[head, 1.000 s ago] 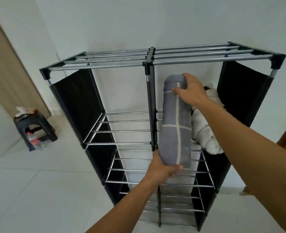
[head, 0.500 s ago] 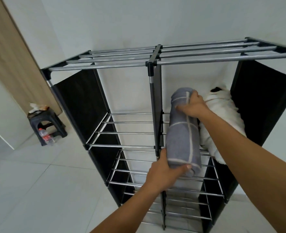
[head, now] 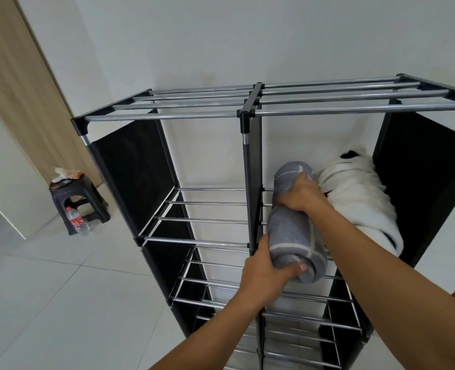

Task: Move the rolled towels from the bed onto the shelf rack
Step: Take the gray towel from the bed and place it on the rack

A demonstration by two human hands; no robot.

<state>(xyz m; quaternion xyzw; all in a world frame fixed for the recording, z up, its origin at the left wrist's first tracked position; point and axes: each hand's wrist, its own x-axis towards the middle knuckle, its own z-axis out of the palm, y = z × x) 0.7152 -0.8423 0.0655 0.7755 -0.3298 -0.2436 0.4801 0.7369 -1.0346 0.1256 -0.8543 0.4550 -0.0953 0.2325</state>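
Observation:
A rolled grey towel (head: 291, 231) with pale stripes lies lengthwise on the second tier of the shelf rack (head: 165, 117), in its right bay just beside the centre post. My left hand (head: 266, 273) grips the towel's near end from below. My right hand (head: 302, 194) grips its far half from above. A rolled white fluffy towel (head: 360, 201) with black marks lies next to it on the same tier, touching my right wrist. The bed is out of view.
The rack has metal bar tiers and black fabric side panels, and stands against a white wall. A small black stool (head: 78, 198) with crumpled tissue on top and a plastic bottle (head: 76, 221) beside it stand on the tiled floor at left.
Both hands have lowered the grey towel deeper into the right bay until it lies on the bars beside the white towel. The view has shifted so the rack sits further right.

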